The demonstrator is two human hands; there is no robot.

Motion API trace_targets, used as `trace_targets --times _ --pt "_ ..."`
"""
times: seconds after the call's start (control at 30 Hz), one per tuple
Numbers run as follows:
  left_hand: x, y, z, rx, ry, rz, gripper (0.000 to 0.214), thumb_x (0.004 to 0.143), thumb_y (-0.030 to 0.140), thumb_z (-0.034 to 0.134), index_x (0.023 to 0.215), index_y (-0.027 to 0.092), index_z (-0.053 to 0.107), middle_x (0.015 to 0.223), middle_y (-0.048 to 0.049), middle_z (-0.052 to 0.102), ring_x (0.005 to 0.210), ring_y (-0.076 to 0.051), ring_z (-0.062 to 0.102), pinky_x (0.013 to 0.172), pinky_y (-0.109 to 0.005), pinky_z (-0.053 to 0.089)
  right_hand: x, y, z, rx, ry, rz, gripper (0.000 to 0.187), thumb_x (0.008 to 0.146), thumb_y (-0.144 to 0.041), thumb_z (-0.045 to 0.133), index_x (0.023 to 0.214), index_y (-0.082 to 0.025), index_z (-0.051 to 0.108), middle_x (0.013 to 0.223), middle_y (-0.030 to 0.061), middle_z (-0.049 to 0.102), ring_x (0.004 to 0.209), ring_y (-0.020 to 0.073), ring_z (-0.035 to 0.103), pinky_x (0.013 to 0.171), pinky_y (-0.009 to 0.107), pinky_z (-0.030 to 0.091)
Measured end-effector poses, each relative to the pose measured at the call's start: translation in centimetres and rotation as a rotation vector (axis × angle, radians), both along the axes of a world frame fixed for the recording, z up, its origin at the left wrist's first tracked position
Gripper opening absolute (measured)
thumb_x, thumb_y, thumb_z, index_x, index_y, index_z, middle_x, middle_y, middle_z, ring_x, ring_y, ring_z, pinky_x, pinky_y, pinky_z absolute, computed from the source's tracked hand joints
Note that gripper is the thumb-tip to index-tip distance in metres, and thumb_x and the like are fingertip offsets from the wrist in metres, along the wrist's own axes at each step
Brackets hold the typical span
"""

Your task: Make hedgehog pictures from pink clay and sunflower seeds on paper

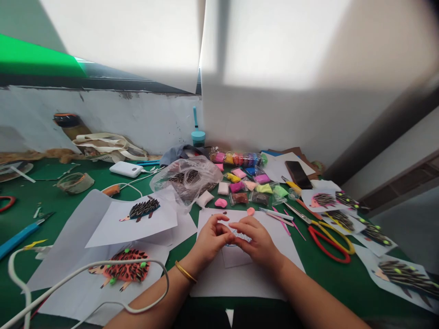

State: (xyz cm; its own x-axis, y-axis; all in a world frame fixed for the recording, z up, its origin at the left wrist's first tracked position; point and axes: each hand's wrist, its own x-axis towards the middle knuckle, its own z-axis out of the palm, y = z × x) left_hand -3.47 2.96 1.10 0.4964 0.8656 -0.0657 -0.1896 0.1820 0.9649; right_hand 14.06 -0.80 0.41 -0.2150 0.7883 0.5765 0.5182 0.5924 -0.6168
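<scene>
My left hand (pixel 210 238) and my right hand (pixel 259 241) meet above a white sheet (pixel 240 283), their fingertips pinched together. Anything between the fingers is too small or hidden to make out. Beneath them on the sheet lies a smaller piece of paper (pixel 236 260) with a light blue patterned area (pixel 243 236), partly covered by the fingers. A peach clay lump (pixel 251 211) sits at the sheet's top edge, near a tiny dark red bit (pixel 224 212). To the right of that lump lie slim tools (pixel 276 217).
Several coloured clay packets (pixel 239 197) lie behind the sheet, beside a plastic bag of seeds (pixel 187 180). Hedgehog pictures lie left (pixel 139 210) and right (pixel 408 274). Red and yellow scissors (pixel 329 244) rest at right. A white cable (pixel 92 264) crosses near my left forearm.
</scene>
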Motion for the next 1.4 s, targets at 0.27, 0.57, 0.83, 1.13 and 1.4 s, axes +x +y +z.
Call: trace_targets --times 0.27,0.57,0.83,1.13,1.4 --pt "-0.1 0.1 0.3 0.035 0.042 -0.068 0.043 0.075 0.054 0.072 0.088 0.014 0.063 0.068 -0.0017 0.064 0.064 -0.014 0.058 0.066 -0.027 0.045 -0.1 -0.3 0.6 0.016 0.038 -0.039 0.005 0.087 -0.025 0.066 0.084 -0.022 0.069 0.077 0.0023 0.058 0.075 0.0163 0.055 0.069 0.032 0.046" --pt "-0.4 -0.2 0.8 0.117 0.202 -0.072 0.038 0.082 0.05 0.065 0.069 0.014 0.066 0.06 -0.0009 0.061 0.06 -0.013 0.053 0.062 -0.024 0.043 -0.1 -0.4 0.9 0.069 -0.004 -0.031 0.023 0.083 -0.039 0.07 0.098 -0.022 0.07 0.082 0.0049 0.06 0.078 0.0199 0.057 0.07 0.034 0.047" --pt "-0.4 -0.2 0.6 0.149 0.185 -0.034 0.038 0.084 0.05 0.061 0.074 0.014 0.068 0.066 -0.0036 0.065 0.064 -0.015 0.057 0.065 -0.026 0.046 -0.2 -0.4 1.0 0.073 0.032 -0.049 0.014 0.09 -0.02 0.062 0.1 -0.024 0.071 0.08 0.0033 0.062 0.076 0.0166 0.058 0.069 0.032 0.049" --pt "-0.3 -0.4 0.3 0.218 0.227 0.065 0.028 0.08 0.043 0.069 0.075 0.016 0.068 0.067 -0.0022 0.065 0.066 -0.016 0.057 0.064 -0.027 0.045 -0.2 -0.3 0.9 -0.032 0.063 -0.034 0.013 0.088 -0.03 0.066 0.099 -0.023 0.069 0.086 0.0048 0.065 0.084 0.0194 0.06 0.075 0.034 0.051" --pt "-0.6 -0.9 0.2 0.58 0.477 0.121 0.023 0.09 0.04 0.059 0.089 0.02 0.071 0.085 -0.0053 0.069 0.079 -0.02 0.06 0.072 -0.03 0.044 -0.2 -0.2 0.9 -0.001 0.047 -0.082 0.01 0.09 -0.023 0.061 0.091 -0.022 0.07 0.079 0.004 0.064 0.078 0.0181 0.059 0.071 0.033 0.05"
